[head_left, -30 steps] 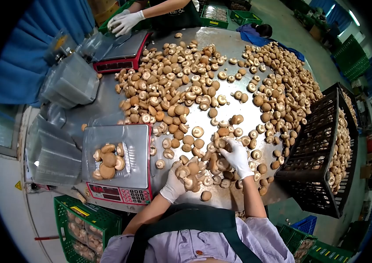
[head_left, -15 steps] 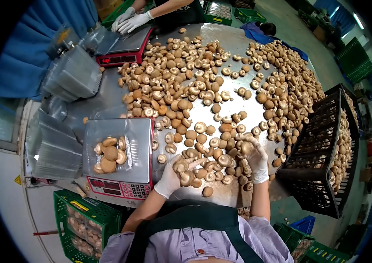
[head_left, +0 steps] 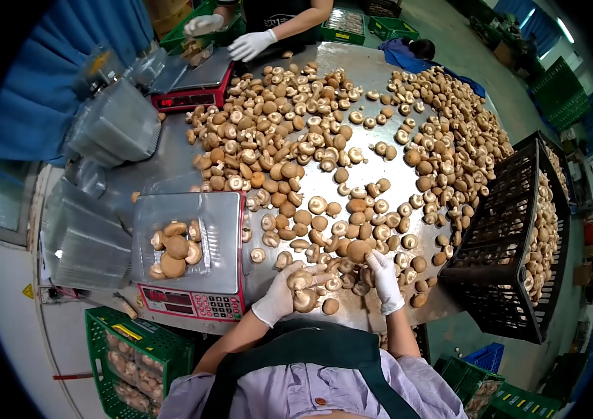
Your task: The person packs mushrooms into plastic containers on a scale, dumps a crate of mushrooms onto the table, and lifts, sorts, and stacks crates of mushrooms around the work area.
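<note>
My left hand (head_left: 277, 296), in a white glove, is cupped around a couple of shiitake mushrooms (head_left: 302, 281) near the table's front edge. In my gloved right hand (head_left: 384, 281) a brown-capped mushroom (head_left: 358, 251) is pinched between the fingertips, above the nearest loose mushrooms. To the left of my hands stands a scale with a metal pan (head_left: 224, 230) and a red keypad front. On it lies a clear plastic tray (head_left: 203, 260) holding several mushrooms (head_left: 176, 246).
Mushroom heaps (head_left: 450, 133) spread over the metal table (head_left: 342, 50). A black crate (head_left: 495, 230) of mushrooms leans at the right edge. Stacked clear trays (head_left: 87, 234) stand left; a green crate (head_left: 139, 332) sits below. Across the table, a co-worker's gloved hand (head_left: 253, 45) is beside another scale (head_left: 195, 98).
My right hand has moved left and toward me, now pinching a single mushroom. My left hand has shifted slightly. The co-worker's hands have separated, and a packed tray has left that scale's pan.
</note>
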The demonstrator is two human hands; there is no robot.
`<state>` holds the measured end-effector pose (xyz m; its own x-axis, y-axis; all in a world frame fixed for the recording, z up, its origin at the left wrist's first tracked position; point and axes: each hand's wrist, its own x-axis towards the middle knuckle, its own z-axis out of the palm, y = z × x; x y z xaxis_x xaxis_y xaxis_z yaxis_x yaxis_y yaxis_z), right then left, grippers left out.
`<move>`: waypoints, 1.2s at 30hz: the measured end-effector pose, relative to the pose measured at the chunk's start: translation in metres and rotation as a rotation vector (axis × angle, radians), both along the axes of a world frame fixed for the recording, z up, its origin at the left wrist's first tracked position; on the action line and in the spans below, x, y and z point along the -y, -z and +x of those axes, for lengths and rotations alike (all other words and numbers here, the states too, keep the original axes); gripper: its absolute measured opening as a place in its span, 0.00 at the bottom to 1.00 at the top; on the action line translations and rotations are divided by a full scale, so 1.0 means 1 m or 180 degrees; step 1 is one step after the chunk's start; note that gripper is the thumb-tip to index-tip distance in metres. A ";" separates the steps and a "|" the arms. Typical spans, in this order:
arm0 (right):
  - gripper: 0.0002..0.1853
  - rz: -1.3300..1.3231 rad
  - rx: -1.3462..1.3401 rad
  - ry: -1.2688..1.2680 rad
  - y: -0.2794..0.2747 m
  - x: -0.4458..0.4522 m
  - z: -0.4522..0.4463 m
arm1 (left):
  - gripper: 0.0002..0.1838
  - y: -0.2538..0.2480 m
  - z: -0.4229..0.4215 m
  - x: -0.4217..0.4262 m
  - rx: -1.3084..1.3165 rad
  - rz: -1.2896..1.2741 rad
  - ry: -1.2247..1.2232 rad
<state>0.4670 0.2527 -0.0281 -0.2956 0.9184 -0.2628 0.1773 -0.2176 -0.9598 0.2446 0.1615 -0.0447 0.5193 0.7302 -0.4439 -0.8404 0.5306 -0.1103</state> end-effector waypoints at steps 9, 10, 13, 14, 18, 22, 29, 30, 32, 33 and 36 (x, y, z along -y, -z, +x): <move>0.16 -0.0248 0.0018 -0.0575 -0.020 0.013 -0.029 | 0.29 -0.027 0.004 -0.008 -0.0307 0.0649 -0.0267; 0.17 0.0384 0.0502 -0.0598 -0.026 0.019 -0.035 | 0.28 -0.018 0.005 -0.007 -0.0408 0.0535 -0.0342; 0.16 0.0680 0.0923 -0.1102 -0.050 0.022 -0.040 | 0.28 -0.008 0.004 -0.005 -0.0390 0.0416 -0.0504; 0.16 0.0530 0.0684 -0.0798 -0.054 0.024 -0.042 | 0.28 -0.005 0.002 -0.004 -0.0036 0.0544 -0.0537; 0.20 -0.0221 -0.0699 -0.0093 -0.053 0.006 -0.042 | 0.30 -0.006 -0.007 -0.005 0.0791 0.0755 -0.0618; 0.16 -0.1463 -0.1951 0.1146 -0.032 -0.011 -0.047 | 0.28 -0.015 -0.010 -0.006 0.0256 0.0863 -0.0762; 0.14 -0.0339 -0.0734 0.0636 0.016 -0.022 -0.029 | 0.30 -0.030 -0.048 0.012 0.0476 0.0642 -0.1272; 0.14 0.0048 -0.0589 0.0803 0.024 -0.023 -0.031 | 0.30 -0.035 -0.059 0.019 0.0712 0.0952 -0.1391; 0.14 0.0344 -0.0251 0.0853 0.028 -0.025 -0.028 | 0.30 -0.090 -0.081 0.025 -0.1077 0.0998 -0.1436; 0.14 0.0458 -0.0109 0.0845 0.027 -0.026 -0.028 | 0.30 -0.072 -0.105 0.034 -0.1182 0.1534 -0.1528; 0.14 0.0960 0.0310 0.0782 0.044 -0.033 -0.016 | 0.44 -0.132 -0.150 0.049 -0.3249 0.1876 -0.2105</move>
